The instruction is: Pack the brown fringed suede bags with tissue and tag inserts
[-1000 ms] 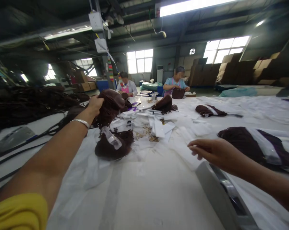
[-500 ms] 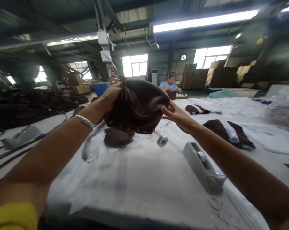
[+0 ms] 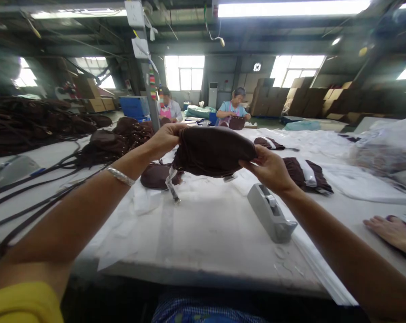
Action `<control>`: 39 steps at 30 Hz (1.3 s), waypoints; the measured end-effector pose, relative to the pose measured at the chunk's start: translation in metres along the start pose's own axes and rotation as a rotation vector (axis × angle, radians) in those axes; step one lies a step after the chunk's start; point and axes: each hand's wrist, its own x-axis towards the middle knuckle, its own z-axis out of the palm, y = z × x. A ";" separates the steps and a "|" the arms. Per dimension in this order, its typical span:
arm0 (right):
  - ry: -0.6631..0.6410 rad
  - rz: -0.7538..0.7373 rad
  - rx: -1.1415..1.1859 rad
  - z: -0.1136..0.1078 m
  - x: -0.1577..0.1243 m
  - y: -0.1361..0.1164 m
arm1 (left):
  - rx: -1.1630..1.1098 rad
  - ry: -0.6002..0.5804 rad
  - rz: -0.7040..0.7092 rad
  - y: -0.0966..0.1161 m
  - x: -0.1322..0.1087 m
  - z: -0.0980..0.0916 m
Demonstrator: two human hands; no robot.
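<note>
Left hand [image 3: 171, 134] and right hand [image 3: 270, 169] grip a brown bag [image 3: 214, 152] at opposite ends. Its long axis runs left to right.

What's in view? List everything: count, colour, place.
Table: 1, white, foreground
Held bag: 1, dark brown, centre
Lying bag: 1, dark brown, on table, left of centre
Banded bags: 2, dark brown, pale-banded, table right
Bag heaps: 2, dark brown, left
Straps: several, dark, table left
Tape dispensers: 2, grey, right of centre and, apparently, table left
Co-workers: 2, white and blue tops, far side
Apparent hand of another person: 1, right edge
Cardboard boxes: many, brown, background
Windows: several, bright white, background
Clock: 1, black-and-white, background
Sleeve: 1, yellow, lower left
Bracelet: 1, silver, left wrist
Left hand: 1, gripping held bag's left end
Right hand: 1, gripping its right end
</note>
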 end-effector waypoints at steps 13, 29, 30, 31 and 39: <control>-0.152 0.239 -0.322 0.052 -0.242 0.058 | 0.205 0.426 -0.429 -0.120 -0.261 0.083; 0.119 0.514 0.035 0.088 -0.224 0.051 | -0.032 0.670 -0.535 -0.128 -0.241 0.148; 0.119 0.521 0.030 0.088 -0.224 0.051 | 0.003 0.685 -0.522 -0.133 -0.243 0.145; 0.100 0.545 0.032 0.087 -0.226 0.051 | 0.029 0.695 -0.515 -0.138 -0.247 0.142; -0.109 0.663 0.256 0.073 -0.250 0.047 | 0.129 0.509 -0.526 -0.146 -0.296 0.118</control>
